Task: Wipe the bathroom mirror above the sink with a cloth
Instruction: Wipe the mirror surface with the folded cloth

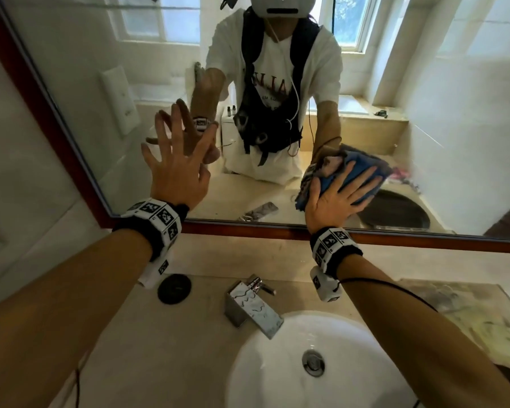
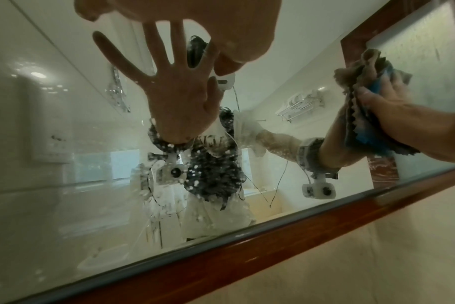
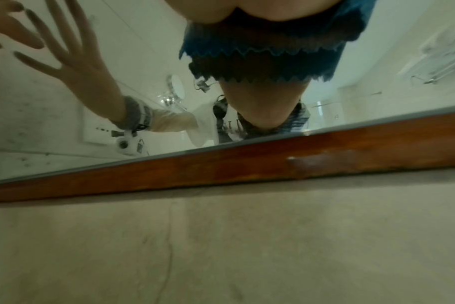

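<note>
Both hands up on mirror (image 1: pixel 277 92), lower half of frame.
Left hand (image 1: pixel 175 169) splayed wide, fingers straight, tips to glass, center-left. Right hand (image 1: pixel 337 192) flat, fingers spread, pressing blue cloth (image 1: pixel 362 175) lower right near wood frame (image 1: pixel 248 229); cloth bunched, long axis unclear.

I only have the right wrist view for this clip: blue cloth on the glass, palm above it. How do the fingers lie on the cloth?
Observer: The right hand presses the blue cloth flat against the mirror, fingers spread straight.
Operator: And the left hand itself, not its reflection?
Observer: The left hand holds nothing; its fingers are spread, tips at the glass.
Operator: What sits below the frame?
Observer: A white sink with a chrome faucet.
</note>
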